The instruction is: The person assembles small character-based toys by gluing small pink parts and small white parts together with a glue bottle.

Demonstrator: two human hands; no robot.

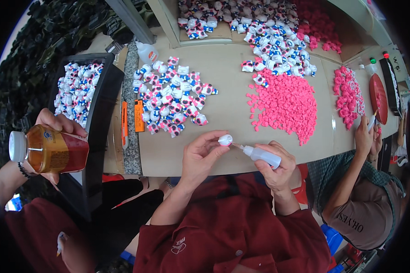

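My left hand [199, 152] pinches a small white-and-pink toy figure part [225, 139] between thumb and fingertips, above the table's near edge. My right hand [276, 166] is wrapped round a white needle-tip squeeze bottle [265, 156]. Its thin tip points left and meets, or nearly meets, the toy part's side; I cannot tell which. Beyond my left hand lies a pile of white, pink and blue toy figures [177, 93]. Ahead of my right hand spreads a heap of small pink pieces [284, 102], with more figures [280, 57] behind it.
At left stand a black bin [107, 98] of figures and a person's hand [61, 123] holding an amber drink bottle [54, 149]. Orange cutters [139, 116] lie near the table's left side. At right, another person's hand [363, 136] works near a red dish [377, 99].
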